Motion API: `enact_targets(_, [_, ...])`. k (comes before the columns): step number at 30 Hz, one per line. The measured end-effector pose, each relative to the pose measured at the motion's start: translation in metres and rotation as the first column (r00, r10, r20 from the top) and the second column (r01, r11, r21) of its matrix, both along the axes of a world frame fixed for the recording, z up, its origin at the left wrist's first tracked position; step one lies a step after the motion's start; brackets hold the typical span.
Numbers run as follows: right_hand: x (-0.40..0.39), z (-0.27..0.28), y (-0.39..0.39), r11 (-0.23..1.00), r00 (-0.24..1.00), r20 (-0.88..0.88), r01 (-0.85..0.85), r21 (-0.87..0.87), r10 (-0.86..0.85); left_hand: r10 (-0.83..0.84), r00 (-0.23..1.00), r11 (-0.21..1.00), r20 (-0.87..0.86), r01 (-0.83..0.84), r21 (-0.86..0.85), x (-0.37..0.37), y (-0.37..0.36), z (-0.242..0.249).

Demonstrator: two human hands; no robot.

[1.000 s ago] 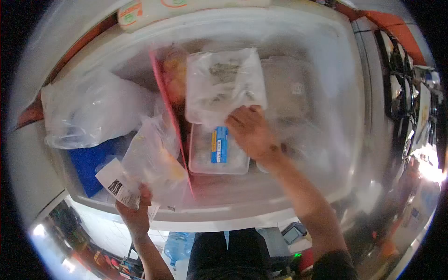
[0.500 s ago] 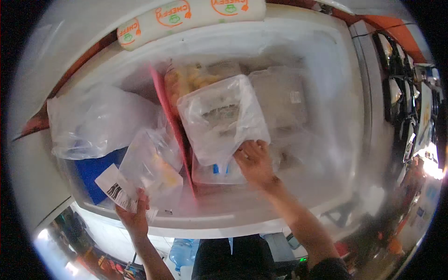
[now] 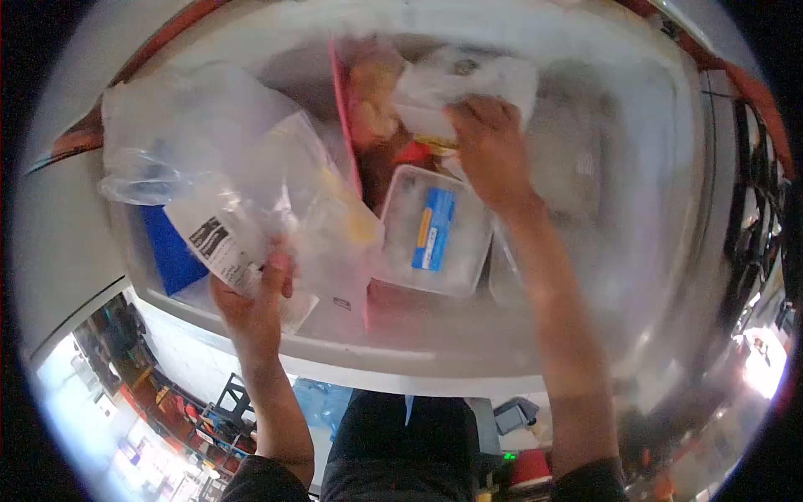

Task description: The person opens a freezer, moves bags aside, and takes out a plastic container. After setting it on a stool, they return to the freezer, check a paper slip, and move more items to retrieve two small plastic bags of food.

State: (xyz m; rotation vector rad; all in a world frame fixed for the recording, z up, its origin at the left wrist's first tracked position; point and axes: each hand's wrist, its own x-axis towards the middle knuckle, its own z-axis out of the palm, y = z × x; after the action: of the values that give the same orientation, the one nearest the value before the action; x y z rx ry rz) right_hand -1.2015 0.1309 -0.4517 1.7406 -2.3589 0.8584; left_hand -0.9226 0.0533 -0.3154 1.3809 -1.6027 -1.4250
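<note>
My left hand [image 3: 255,305] is closed on a printed paper slip [image 3: 209,238] and a clear plastic bag [image 3: 322,222] with something yellowish inside. The bag hangs over the left side of a frosty chest freezer [image 3: 393,356]. Farther in, my right hand [image 3: 492,159] grips the near edge of a plastic-wrapped white container [image 3: 427,109], its fingers partly hidden. Between my hands lies a clear-lidded tub [image 3: 473,238] with a blue label. Something red [image 3: 412,154] shows just behind that tub.
A pink divider [image 3: 347,125] splits the freezer. Left of it are a large clear bag [image 3: 192,117] and a blue object [image 3: 171,251]. Bagged yellowish food [image 3: 372,96] lies right of the divider. Frosted containers [image 3: 569,159] sit farther right, blurred by mist.
My right hand has moved the wrapped container back and up, uncovering the blue-labelled tub. My left hand still holds the slip and bag. The camera view has shifted.
</note>
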Motion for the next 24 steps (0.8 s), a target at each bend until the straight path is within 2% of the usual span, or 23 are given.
enact_targets(2, [-0.004,-0.012,-0.010,0.999,0.999,-0.024,-0.036,0.003,0.036,0.001,1.000,1.000,-0.026,-0.001,-0.005,0.001,0.000,-0.005])
enact_targets(3, [-0.003,-0.008,-0.009,0.999,0.999,-0.038,-0.013,0.032,0.015,0.001,0.999,0.999,0.033,0.000,-0.040,-0.002,0.003,-0.005])
enact_targets(5, [-0.004,0.001,-0.004,0.981,0.998,0.052,-0.030,-0.189,0.040,-0.030,0.999,0.999,0.016,0.030,-0.018,0.009,0.003,-0.012])
enact_targets(6, [-0.004,0.002,0.012,0.986,0.998,0.049,-0.017,-0.168,0.025,-0.028,0.998,1.000,0.050,0.028,-0.004,0.010,0.005,-0.011])
enact_targets(8, [-0.006,0.006,0.054,0.958,0.932,0.303,0.250,-0.139,-0.199,-0.001,1.000,1.000,0.026,0.002,-0.012,0.014,0.008,-0.011])
enact_targets(10, [-0.028,-0.032,0.114,0.892,0.881,0.178,0.450,-0.030,-0.438,0.026,0.999,1.000,0.047,-0.025,-0.015,0.020,0.005,-0.009])
enact_targets(12, [-0.053,-0.081,0.180,0.694,0.718,-0.038,0.684,0.222,-0.695,-0.034,0.999,0.999,0.006,0.034,-0.004,0.033,0.002,-0.011])
enact_targets(13, [-0.067,-0.116,0.213,0.643,0.662,0.062,0.695,0.323,-0.747,-0.089,0.996,0.996,-0.026,0.089,-0.003,0.037,0.001,-0.012])
enact_targets(14, [-0.080,-0.139,0.234,0.592,0.588,0.155,0.687,0.422,-0.794,-0.039,0.996,0.999,0.081,0.039,0.000,0.038,0.002,-0.011])
enact_targets(15, [-0.088,-0.139,0.239,0.582,0.578,0.154,0.694,0.424,-0.801,-0.052,0.995,0.999,0.081,0.052,0.002,0.037,0.004,-0.011])
enact_targets(16, [-0.093,-0.141,0.243,0.614,0.461,0.405,0.583,0.532,-0.789,-0.031,0.996,0.999,0.085,0.032,-0.012,0.035,0.008,-0.010])
enact_targets(17, [-0.097,-0.141,0.250,0.663,0.281,0.610,0.453,0.596,-0.741,-0.011,0.996,1.000,0.086,0.013,-0.025,0.032,0.011,-0.009])
enact_targets(18, [-0.097,-0.130,0.248,0.658,0.270,0.612,0.461,0.596,-0.743,-0.025,0.996,0.999,0.087,0.028,-0.026,0.027,0.015,-0.006])
enact_targets(20, [-0.100,-0.099,0.236,0.589,-0.060,0.667,0.417,0.693,-0.742,-0.020,0.996,0.998,0.090,0.025,-0.050,0.016,0.023,0.001])
enact_targets(21, [-0.100,-0.104,0.244,0.585,-0.067,0.670,0.428,0.689,-0.739,-0.034,0.996,0.998,0.085,0.038,-0.054,0.018,0.023,0.000])
enact_targets(23, [-0.099,-0.121,0.262,0.718,-0.198,0.874,0.506,0.478,-0.443,-0.103,0.990,0.995,0.092,0.104,-0.003,0.027,0.018,-0.004])
enact_targets(24, [-0.096,-0.116,0.263,0.714,-0.199,0.878,0.518,0.471,-0.435,-0.116,0.990,0.993,0.087,0.117,-0.010,0.024,0.021,-0.003])
